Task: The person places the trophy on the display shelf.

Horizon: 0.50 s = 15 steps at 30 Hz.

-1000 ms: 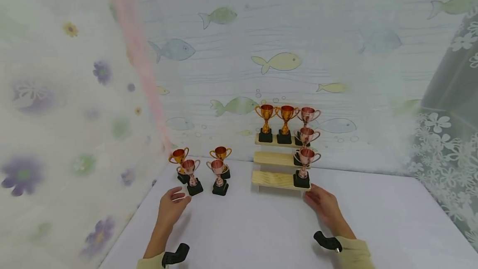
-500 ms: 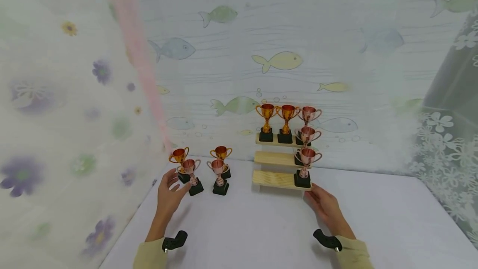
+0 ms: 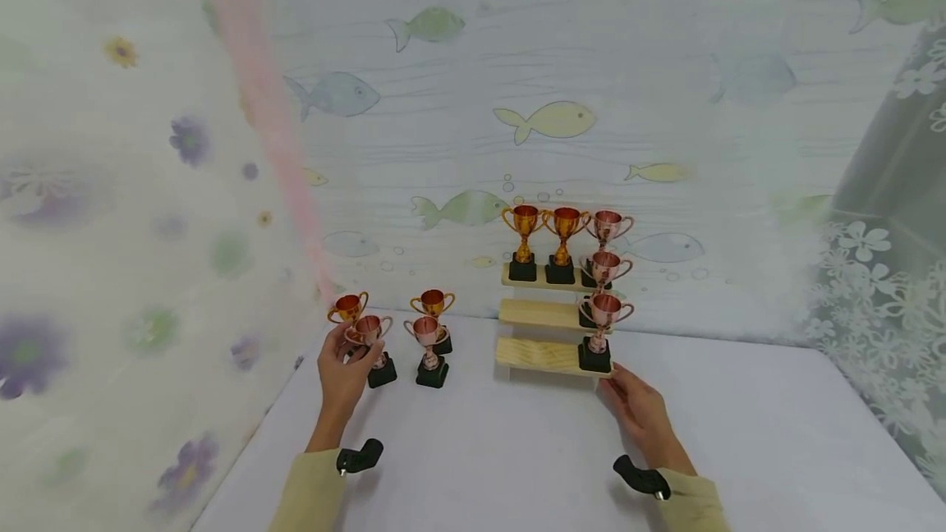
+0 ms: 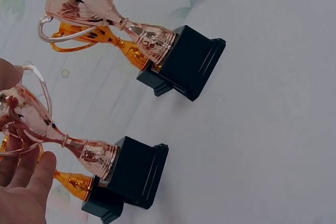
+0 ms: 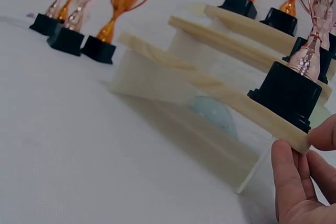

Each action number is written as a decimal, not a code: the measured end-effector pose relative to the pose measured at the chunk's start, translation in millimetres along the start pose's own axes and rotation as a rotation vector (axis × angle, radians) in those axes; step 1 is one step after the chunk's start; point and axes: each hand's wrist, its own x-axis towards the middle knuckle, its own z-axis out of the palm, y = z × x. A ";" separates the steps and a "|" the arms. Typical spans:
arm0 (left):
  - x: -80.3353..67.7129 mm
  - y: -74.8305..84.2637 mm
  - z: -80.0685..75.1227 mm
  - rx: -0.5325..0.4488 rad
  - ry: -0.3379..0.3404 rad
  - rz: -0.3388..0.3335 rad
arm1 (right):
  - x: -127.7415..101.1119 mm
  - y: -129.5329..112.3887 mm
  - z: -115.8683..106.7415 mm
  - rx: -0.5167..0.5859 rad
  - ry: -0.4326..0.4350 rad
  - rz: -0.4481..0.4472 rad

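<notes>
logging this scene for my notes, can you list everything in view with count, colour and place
gold trophies on stand: 2, gold on black bases, top step, left and middle
rose trophies on stand: 3, pinkish copper, right end of each step
wooden stand: 1, pale wood, three steps, table's back
loose gold trophies: 2, table's left, rear
loose rose trophies: 2, table's left, front
table: 1, white
curtains: fish and flower prints, around
left hand: fingers around the leftmost rose trophy
right hand: open, at the stand's bottom right corner

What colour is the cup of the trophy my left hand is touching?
Rose pink, shiny metallic, on a black base. The trophy at the left hand shows best in the left wrist view.
</notes>
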 end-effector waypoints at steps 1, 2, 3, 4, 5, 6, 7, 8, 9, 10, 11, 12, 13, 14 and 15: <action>-1.1 3.4 1.2 -0.001 0.001 -0.001 | 0.2 0.6 0.0 -0.008 0.010 -0.002; -2.0 5.6 2.4 0.001 0.006 0.004 | 0.3 1.1 0.0 -0.016 0.015 -0.006; -2.0 6.1 3.7 0.004 0.013 0.013 | 0.6 1.5 0.3 -0.023 0.019 -0.013; -1.5 5.2 4.9 0.006 0.021 0.019 | 0.9 1.8 0.4 -0.023 0.025 -0.017; -0.6 3.1 6.1 0.007 0.034 0.026 | 1.3 2.0 0.8 -0.024 0.027 -0.021; 1.3 0.2 7.4 0.007 0.049 0.035 | 0.8 2.0 1.2 -0.026 0.026 -0.027; 3.5 -4.0 8.4 0.003 0.065 0.048 | 0.7 2.1 1.6 -0.022 0.028 -0.030; 5.8 -8.7 9.1 -0.003 0.082 0.059 | 0.8 2.2 2.0 -0.022 0.030 -0.032; 8.5 -13.9 9.7 -0.010 0.096 0.067 | 0.7 2.2 2.5 -0.021 0.032 -0.033; 10.9 -18.9 10.0 -0.012 0.109 0.072 | 0.6 2.2 2.9 -0.026 0.032 -0.035; 13.0 -23.4 10.3 -0.021 0.119 0.077 | 0.2 2.1 3.2 -0.037 0.026 -0.041; 14.8 -27.5 10.3 -0.026 0.124 0.080 | 0.1 2.1 3.4 -0.048 0.027 -0.046; 15.9 -30.4 10.2 -0.031 0.123 0.083 | 0.1 2.3 3.2 -0.055 0.027 -0.050; 16.9 -32.7 10.1 -0.034 0.122 0.079 | 0.0 2.4 3.0 -0.066 0.025 -0.058; 17.4 -34.6 9.9 -0.034 0.121 0.076 | 0.0 2.7 2.7 -0.078 0.025 -0.068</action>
